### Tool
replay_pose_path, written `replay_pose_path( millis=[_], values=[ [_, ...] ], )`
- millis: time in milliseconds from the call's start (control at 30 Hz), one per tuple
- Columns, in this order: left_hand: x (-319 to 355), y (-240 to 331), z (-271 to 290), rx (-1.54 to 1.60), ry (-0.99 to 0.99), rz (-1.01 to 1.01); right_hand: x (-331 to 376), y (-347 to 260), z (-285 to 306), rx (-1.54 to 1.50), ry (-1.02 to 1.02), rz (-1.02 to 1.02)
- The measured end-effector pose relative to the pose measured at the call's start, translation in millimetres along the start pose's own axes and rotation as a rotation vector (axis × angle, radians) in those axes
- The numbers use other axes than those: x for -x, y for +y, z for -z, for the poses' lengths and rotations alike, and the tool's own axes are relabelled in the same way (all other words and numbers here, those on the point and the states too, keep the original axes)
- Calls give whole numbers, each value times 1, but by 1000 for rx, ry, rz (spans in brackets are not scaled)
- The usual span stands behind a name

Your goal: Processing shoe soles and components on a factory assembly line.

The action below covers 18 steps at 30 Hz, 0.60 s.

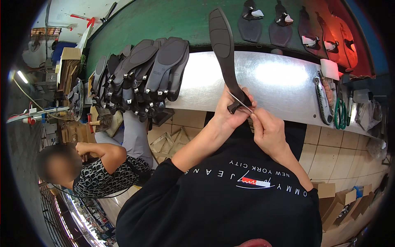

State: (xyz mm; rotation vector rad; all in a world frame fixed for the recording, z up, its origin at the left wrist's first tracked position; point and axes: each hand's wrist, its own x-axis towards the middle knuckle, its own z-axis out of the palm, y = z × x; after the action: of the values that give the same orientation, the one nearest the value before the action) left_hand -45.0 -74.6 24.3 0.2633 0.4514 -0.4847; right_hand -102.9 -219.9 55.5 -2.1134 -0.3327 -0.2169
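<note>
Sole point(222, 37), black and long, stands nearly upright at the near edge of the metal surface point(284, 88), its broad end reaching up over the green belt point(156, 22) along the far edge. The left hand point(230, 114) is closed around the narrow lower end, beside a short dark tab. The right hand point(268, 131) pinches a thin pale rod point(240, 101), which lies slantwise across that same end.

Judging by this, work on the sole's narrow end is under way and not finished: the rod has not come away and the sole has not been set down. Whether the rod passes through the sole or only lies against it, I cannot tell.

At the left of the surface lies a heap of similar soles point(166, 68), their narrow ends toward the near edge, with small shiny bits there; whether they are done or waiting is unclear. More soles point(250, 32) rest on the belt, toward its right end, bearing dark straps and white pieces, probably at another stage. Green-handled scissors point(340, 112) lie near the surface's right edge.
</note>
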Motion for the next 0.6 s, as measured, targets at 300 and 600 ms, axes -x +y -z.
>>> replay_pose_path(
  millis=[300,600],
  values=[
    [1,24,-19,-103,244,-78,8,-11,-14,-162,-182,160],
    [74,191,-59,-668,280,-906,-8,19,29,-185,101,-177]
  ],
)
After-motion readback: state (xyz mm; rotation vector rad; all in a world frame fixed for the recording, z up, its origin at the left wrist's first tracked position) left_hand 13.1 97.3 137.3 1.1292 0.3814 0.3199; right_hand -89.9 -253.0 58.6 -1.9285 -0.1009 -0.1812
